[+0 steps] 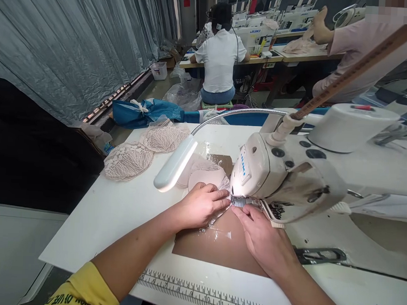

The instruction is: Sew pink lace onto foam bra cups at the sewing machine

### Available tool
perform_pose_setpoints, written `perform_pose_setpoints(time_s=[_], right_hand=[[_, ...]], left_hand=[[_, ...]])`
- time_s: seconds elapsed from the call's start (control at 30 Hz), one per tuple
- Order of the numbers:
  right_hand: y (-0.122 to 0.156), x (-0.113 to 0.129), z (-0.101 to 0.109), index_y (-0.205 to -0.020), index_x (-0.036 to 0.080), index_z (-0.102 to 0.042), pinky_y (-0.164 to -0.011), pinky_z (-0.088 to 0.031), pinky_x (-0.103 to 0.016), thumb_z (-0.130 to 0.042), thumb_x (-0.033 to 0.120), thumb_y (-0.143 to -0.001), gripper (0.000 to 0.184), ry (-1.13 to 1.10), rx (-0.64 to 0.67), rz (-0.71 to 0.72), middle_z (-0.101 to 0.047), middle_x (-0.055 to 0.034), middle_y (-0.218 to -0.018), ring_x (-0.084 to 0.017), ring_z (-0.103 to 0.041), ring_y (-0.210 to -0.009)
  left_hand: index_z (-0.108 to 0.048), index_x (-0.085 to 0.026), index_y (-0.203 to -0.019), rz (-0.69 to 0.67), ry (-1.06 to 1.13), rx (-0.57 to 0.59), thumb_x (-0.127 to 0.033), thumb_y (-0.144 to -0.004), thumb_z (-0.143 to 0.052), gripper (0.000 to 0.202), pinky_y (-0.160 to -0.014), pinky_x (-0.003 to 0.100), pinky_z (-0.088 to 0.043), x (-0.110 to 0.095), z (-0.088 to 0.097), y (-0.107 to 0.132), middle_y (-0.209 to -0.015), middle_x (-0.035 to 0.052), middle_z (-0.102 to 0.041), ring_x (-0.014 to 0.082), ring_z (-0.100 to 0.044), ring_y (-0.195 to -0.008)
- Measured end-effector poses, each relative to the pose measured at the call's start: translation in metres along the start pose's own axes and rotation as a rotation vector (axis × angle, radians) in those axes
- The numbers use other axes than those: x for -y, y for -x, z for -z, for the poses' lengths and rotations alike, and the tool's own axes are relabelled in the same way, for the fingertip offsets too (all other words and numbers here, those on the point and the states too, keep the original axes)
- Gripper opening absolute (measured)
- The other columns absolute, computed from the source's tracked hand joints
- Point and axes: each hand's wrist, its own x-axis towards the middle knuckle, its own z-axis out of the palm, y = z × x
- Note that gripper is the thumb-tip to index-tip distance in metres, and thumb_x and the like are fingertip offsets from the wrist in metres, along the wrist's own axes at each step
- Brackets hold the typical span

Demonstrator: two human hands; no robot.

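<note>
My left hand (202,206) presses flat on a pale pink lace bra piece (205,173), fingers pointing toward the needle of a white JUKI sewing machine (273,174). My right hand (262,235) rests on the brown plate (215,248) just in front of the presser foot (240,202), fingertips touching the fabric edge. Both hands hold the fabric down on the machine bed. The needle itself is hidden behind the machine head.
Two lace cups (145,149) lie at the far left of the white table (118,212). A gooseneck lamp (175,164) hangs over the work. Scissors (317,255) lie to the right. A ruler strip (209,296) runs along the near edge. Other people sit at machines behind.
</note>
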Motion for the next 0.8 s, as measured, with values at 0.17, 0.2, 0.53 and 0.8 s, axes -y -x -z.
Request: perform_pose_setpoints(time_s=[0.17,0.2,0.53,0.8], right_hand=[[0.002,-0.002,0.0,-0.11,0.022,-0.07,-0.059,-0.041,-0.026,-0.044,0.003,-0.083,0.042,-0.036,0.009,-0.022,-0.07,-0.0051,-0.094,-0.015,-0.059,-0.07],[0.002,-0.002,0.0,-0.109,0.022,-0.07,-0.058,-0.04,-0.026,-0.044,0.003,-0.083,0.042,-0.038,0.006,-0.018,-0.07,-0.005,-0.094,-0.014,-0.059,-0.068],[0.006,-0.003,-0.001,-0.11,0.022,-0.071,-0.054,-0.045,-0.025,-0.04,0.01,-0.088,0.039,-0.067,-0.008,-0.032,-0.072,-0.0059,-0.094,-0.015,-0.063,-0.066],[0.01,-0.01,-0.001,-0.109,0.023,-0.072,-0.056,-0.05,-0.025,-0.04,0.016,-0.088,0.038,0.0,0.007,-0.055,-0.072,-0.0098,-0.088,-0.018,-0.066,-0.071]], left_hand=[[-0.051,-0.022,-0.129,0.04,-0.008,-0.013,-0.026,-0.091,-0.049,0.038,-0.084,0.037,-0.036,0.0,-0.001,0.0,-0.131,0.0083,-0.053,0.0245,-0.047,-0.103],[-0.051,-0.023,-0.129,0.047,-0.014,-0.014,-0.026,-0.091,-0.048,0.038,-0.084,0.038,-0.036,0.0,0.0,0.0,-0.133,0.0078,-0.053,0.0248,-0.047,-0.104],[-0.051,-0.017,-0.125,0.078,-0.105,-0.011,-0.025,-0.092,-0.043,0.035,-0.084,0.04,-0.039,-0.004,0.008,0.002,-0.131,0.012,-0.052,0.0268,-0.047,-0.112],[-0.063,-0.013,-0.103,0.189,0.007,0.166,-0.042,-0.093,-0.043,0.037,-0.069,0.034,-0.048,-0.023,0.039,0.017,-0.094,0.0103,-0.063,0.0233,-0.057,-0.083]])
